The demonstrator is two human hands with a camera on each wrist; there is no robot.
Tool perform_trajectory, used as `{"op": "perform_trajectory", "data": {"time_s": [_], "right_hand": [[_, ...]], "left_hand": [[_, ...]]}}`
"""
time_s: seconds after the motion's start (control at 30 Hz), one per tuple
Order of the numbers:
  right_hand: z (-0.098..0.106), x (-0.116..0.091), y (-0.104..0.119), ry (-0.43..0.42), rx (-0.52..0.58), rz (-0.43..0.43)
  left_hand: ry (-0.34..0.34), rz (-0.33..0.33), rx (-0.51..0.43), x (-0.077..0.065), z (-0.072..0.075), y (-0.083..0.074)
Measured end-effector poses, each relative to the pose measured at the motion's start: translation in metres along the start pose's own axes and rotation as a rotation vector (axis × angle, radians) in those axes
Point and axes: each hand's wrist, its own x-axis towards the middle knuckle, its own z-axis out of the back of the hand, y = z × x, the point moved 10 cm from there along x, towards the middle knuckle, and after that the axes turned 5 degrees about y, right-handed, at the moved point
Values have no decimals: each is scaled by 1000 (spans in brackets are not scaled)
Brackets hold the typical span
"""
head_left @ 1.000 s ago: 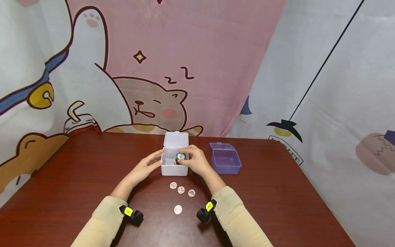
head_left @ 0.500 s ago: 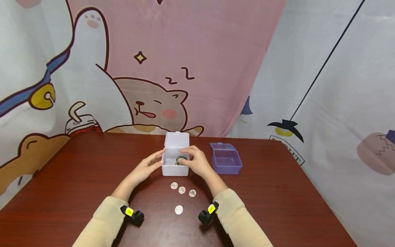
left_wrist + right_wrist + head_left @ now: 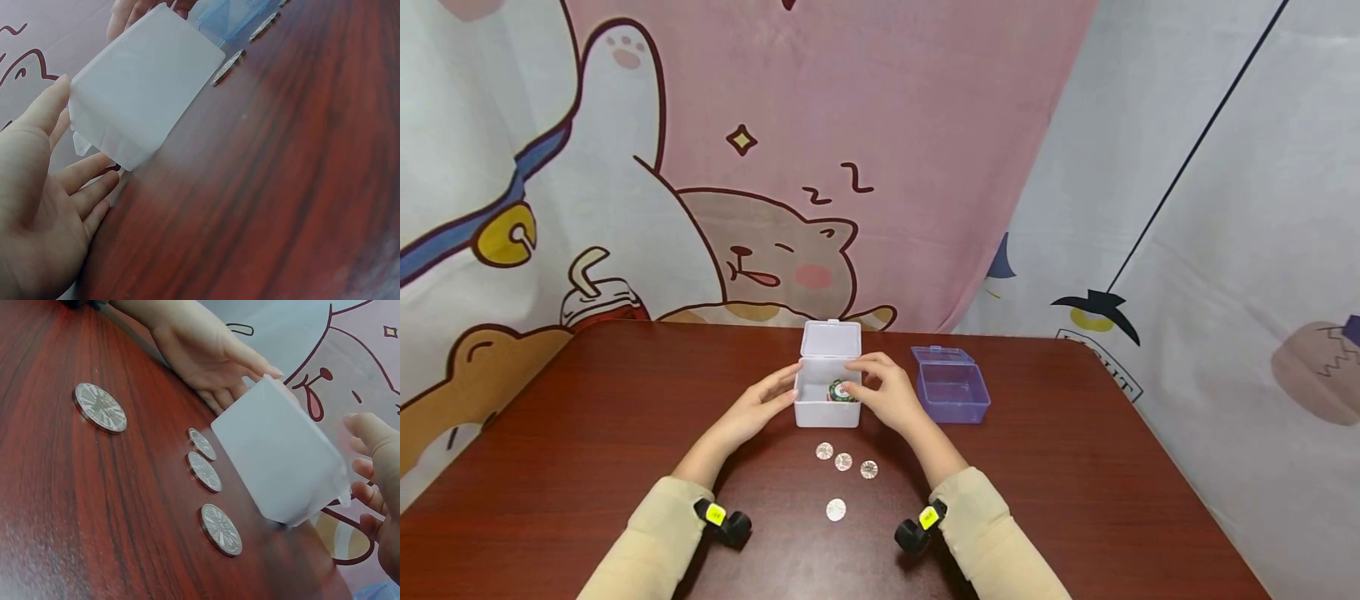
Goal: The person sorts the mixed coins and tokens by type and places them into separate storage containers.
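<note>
A white plastic box [image 3: 827, 414] stands on the table with its lid [image 3: 831, 339] raised at the back. Inside it lies a green-edged poker chip [image 3: 839, 389], partly behind the right thumb. My left hand [image 3: 751, 410] rests against the box's left side, thumb and fingers stretched out. Over the box's right edge is my right hand [image 3: 886, 390], its fingers loosely bent and parted, with nothing between them. In the right wrist view the right fingers [image 3: 369, 494] are apart from the box wall. In front of the box lie several silvery coins [image 3: 843, 462], one nearer me [image 3: 836, 509].
To the right of the white box stands a purple see-through box [image 3: 953, 412], its lid [image 3: 943, 356] tilted back. The dark red wooden table [image 3: 1075, 483] ends at a cartoon-printed cloth [image 3: 917, 167] behind.
My right hand has lowered the poker chip into the white box, let go of it and drawn slightly to the right. My left hand has stayed at the box.
</note>
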Motion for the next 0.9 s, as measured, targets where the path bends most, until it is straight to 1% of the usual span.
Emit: {"op": "perform_trajectory", "data": {"time_s": [0.1,0.23,0.4,0.6,0.73,0.9], "right_hand": [[7,-2,2,-24,11,5],[20,-5,5,-69,55,23],[38,-11,3,-119,70,17],[54,-20,-2,-142,67,-15],[64,-26,-2,-152,80,-13],[82,-39,27,-158,60,-28]], "left_hand": [[-2,8,0,0,0,1],[-2,11,6,-1,1,0],[1,11,9,-1,0,0],[1,18,6,-1,0,0],[0,18,1,-1,0,0],[1,12,-1,-1,0,-1]]}}
